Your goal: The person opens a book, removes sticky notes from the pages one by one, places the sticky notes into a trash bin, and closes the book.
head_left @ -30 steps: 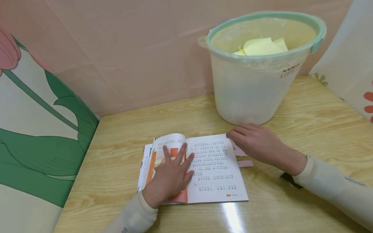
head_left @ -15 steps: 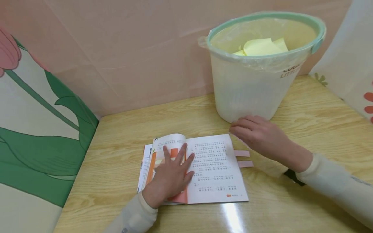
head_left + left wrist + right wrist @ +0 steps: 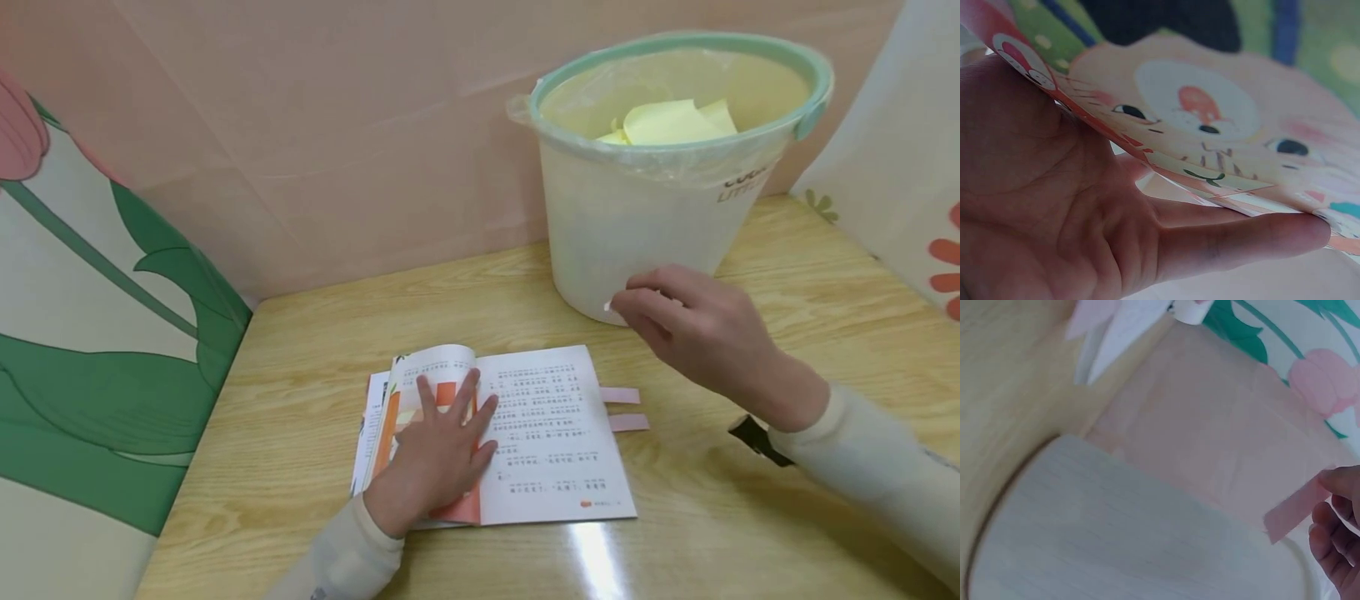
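Observation:
An open book with printed text and a colourful left page lies on the wooden table. My left hand rests on its left page, fingers spread and straight. In the left wrist view, the illustrated page curves above the palm. Two pink sticky tabs stick out from the book's right edge. Up and to the right of the book, my right hand is raised in front of the bin. It pinches another pink sticky tab between thumb and finger, seen plainly in the right wrist view.
The translucent bin has a green rim and a plastic liner, with yellow paper inside. It stands at the back right of the table. A pink wall covering rises behind, and a flower-patterned panel stands at left.
My right hand has lifted from the book's top right corner and moved up and right, toward the bin, carrying a pink sticky tab. The left hand has stayed on the book.

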### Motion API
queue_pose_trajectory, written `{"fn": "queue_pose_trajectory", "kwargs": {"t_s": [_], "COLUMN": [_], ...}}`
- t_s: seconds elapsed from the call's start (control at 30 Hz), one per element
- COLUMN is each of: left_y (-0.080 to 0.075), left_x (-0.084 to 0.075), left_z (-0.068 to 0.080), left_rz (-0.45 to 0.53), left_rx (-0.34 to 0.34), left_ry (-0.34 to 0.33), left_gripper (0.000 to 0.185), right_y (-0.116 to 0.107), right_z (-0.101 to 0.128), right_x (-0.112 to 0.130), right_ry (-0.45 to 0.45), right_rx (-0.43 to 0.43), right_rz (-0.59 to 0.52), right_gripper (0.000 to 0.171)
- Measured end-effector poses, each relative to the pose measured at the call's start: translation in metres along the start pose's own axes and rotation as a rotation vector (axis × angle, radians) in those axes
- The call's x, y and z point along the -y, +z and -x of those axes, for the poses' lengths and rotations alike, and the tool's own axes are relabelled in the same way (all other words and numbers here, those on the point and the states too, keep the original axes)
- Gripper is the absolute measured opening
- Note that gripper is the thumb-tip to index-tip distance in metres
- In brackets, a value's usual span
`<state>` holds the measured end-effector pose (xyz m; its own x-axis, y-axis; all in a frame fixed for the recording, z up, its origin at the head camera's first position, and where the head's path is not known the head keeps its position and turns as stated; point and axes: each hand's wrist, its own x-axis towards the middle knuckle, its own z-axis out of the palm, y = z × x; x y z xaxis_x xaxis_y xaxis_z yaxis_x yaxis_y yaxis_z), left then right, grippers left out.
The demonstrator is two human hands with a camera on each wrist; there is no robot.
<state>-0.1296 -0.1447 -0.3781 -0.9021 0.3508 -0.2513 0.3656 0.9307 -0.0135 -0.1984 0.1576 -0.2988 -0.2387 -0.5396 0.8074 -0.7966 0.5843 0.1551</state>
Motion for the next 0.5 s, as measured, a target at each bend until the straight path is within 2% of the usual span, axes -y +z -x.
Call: {"fn": "queue_pose_trajectory", "kwargs": {"t_s": [0.23,0.33,0.5], "left_y": [0.001,0.001,0.002], "left_x": [0.0,0.0,-0.001], "left_z": [0.0,-0.001,-0.003], "left_rz": [0.005,0.011,0.015], "left_rx": [-0.003,-0.001,0.003], "left_ry": [0.002,0.002,0.001], "left_gripper": [0.062,0.062,0.062], "right_y": [-0.004,-0.004,-0.004], "right_z": [-0.021,-0.033,-0.05], "right_x": [0.004,0.008,0.011], "right_ry": [0.113,0.171,0.213], "right_rx": [-0.178,-0.285,-0.47], "right_rz": [-0.032,-0.088,-0.186], "right_gripper": [0.04,0.042,0.021]}}
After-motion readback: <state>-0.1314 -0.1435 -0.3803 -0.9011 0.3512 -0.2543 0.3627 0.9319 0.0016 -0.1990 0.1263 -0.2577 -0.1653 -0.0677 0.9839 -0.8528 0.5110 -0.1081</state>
